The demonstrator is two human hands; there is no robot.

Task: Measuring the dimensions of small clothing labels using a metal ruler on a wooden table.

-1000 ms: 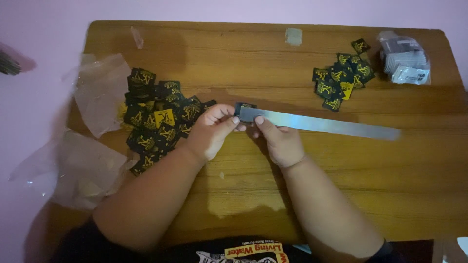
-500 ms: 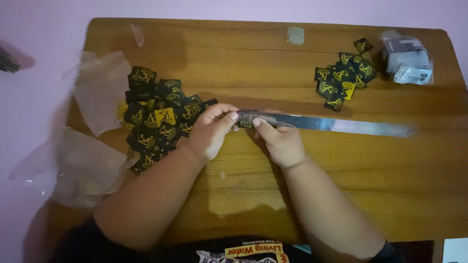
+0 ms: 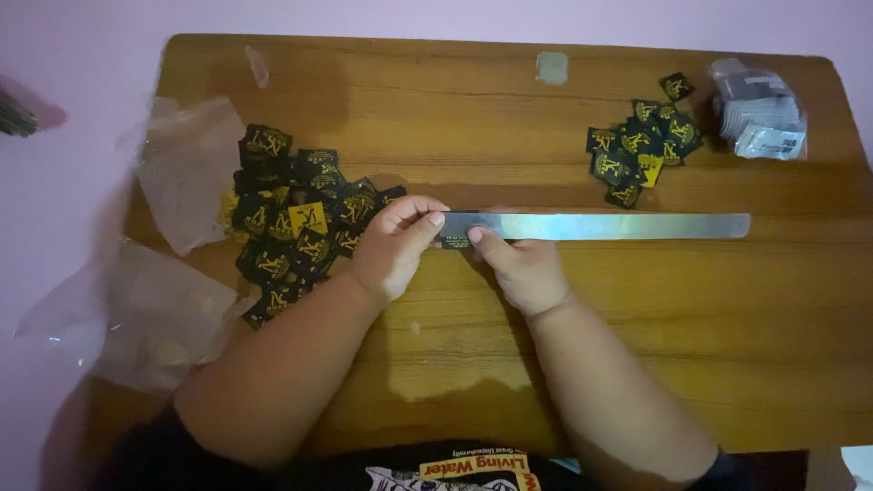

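A long steel ruler (image 3: 618, 225) lies flat across the wooden table (image 3: 637, 364), running left to right. A small black label (image 3: 455, 240) sits under the ruler's left end. My left hand (image 3: 393, 245) pinches that label and the ruler end with thumb and fingers. My right hand (image 3: 518, 265) presses its thumb on the ruler just right of the label. A large heap of black and yellow labels (image 3: 296, 223) lies just left of my left hand.
A smaller pile of black labels (image 3: 641, 150) sits at the back right, next to a clear bag of grey packets (image 3: 759, 123). Crumpled clear plastic bags (image 3: 155, 309) hang over the table's left edge. A bit of tape (image 3: 551, 66) sticks near the far edge.
The ruler has turned from slightly tilted to level and lies flat. Both hands stay at its left end, with the label now under the ruler.
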